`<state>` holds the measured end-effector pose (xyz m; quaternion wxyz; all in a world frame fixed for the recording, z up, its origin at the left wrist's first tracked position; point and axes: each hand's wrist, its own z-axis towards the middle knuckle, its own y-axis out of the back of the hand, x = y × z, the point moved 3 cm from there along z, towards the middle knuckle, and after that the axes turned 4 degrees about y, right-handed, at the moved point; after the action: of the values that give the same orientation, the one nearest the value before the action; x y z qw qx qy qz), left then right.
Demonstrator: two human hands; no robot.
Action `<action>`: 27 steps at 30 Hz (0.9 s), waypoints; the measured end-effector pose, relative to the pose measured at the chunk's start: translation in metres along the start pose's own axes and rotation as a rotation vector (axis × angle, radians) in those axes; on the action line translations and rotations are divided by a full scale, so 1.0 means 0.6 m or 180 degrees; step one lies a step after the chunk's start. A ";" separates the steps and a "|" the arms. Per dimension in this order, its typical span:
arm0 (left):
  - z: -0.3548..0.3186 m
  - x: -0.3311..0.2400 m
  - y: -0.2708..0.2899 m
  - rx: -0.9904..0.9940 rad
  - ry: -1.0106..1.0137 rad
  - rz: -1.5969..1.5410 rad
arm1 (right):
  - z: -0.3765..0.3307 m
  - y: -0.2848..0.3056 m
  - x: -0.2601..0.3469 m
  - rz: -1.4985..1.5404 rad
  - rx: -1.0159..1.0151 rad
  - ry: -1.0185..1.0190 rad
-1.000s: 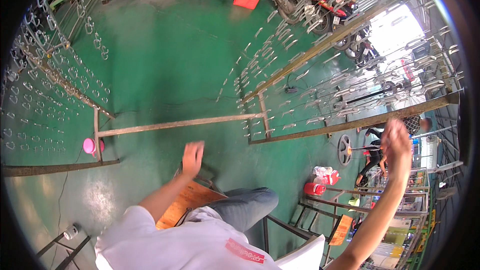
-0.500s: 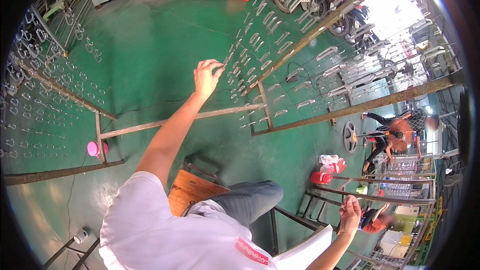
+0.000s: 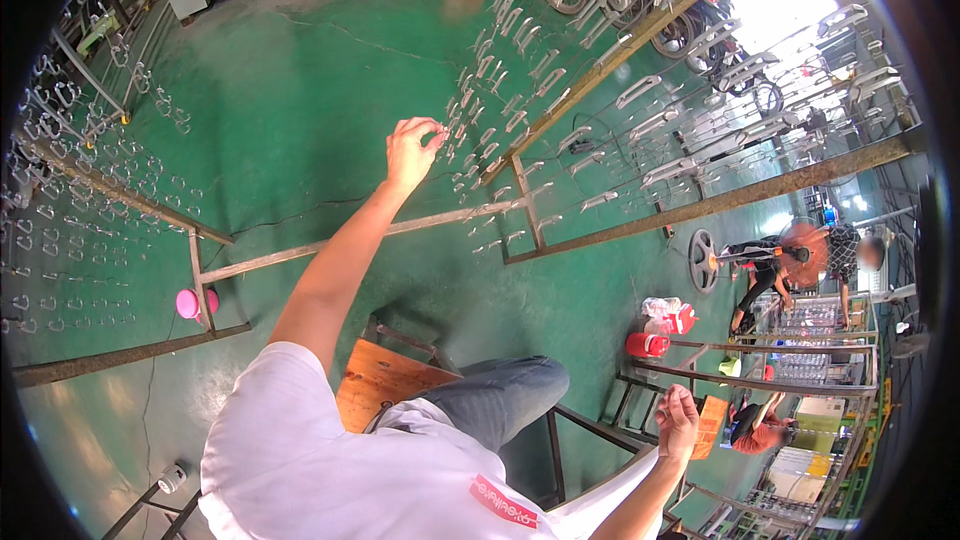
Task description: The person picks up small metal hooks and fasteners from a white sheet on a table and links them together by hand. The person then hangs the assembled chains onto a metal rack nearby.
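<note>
My left hand (image 3: 410, 154) reaches out at the near side of hanging rows of handle-shaped silver metal pieces (image 3: 520, 35). Its thumb and fingertips are pinched at one of these pieces (image 3: 447, 134) on the rows' left edge; the fingers cover part of it. My right hand (image 3: 677, 424) is raised at the lower right, well away from the rows. Its fingers are curled together, and whatever they may hold is too small or hidden to name.
A metal frame (image 3: 700, 202) carries the rows at right; another frame (image 3: 120, 202) with hanging silver loops (image 3: 60, 180) stands left. A wooden stool (image 3: 385, 380) is beside my leg. A red jug (image 3: 647, 345), a fan (image 3: 704, 260) and people at work (image 3: 800, 260) are farther right.
My right hand has shifted a little left and up. My left hand stays nearly in place, with the hanging pieces now closer around its fingertips. The view has turned slightly.
</note>
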<state>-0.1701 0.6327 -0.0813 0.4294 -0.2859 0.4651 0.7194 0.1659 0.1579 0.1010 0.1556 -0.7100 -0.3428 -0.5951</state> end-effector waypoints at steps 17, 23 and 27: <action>0.022 0.031 0.037 -0.0455 0.0152 0.0066 | 0.015 -0.029 -0.031 0.0043 0.0203 -0.0227; 0.022 0.025 0.061 -0.0548 0.0168 0.0120 | 0.019 -0.042 -0.037 0.0083 0.0205 -0.0290; 0.013 0.012 0.078 -0.0564 0.0085 0.0163 | 0.023 -0.045 -0.049 0.0081 0.0219 -0.0322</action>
<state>-0.2150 0.6330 -0.0638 0.3777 -0.3203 0.4124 0.7646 0.1560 0.1771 0.0648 0.1700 -0.7378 -0.3614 -0.5443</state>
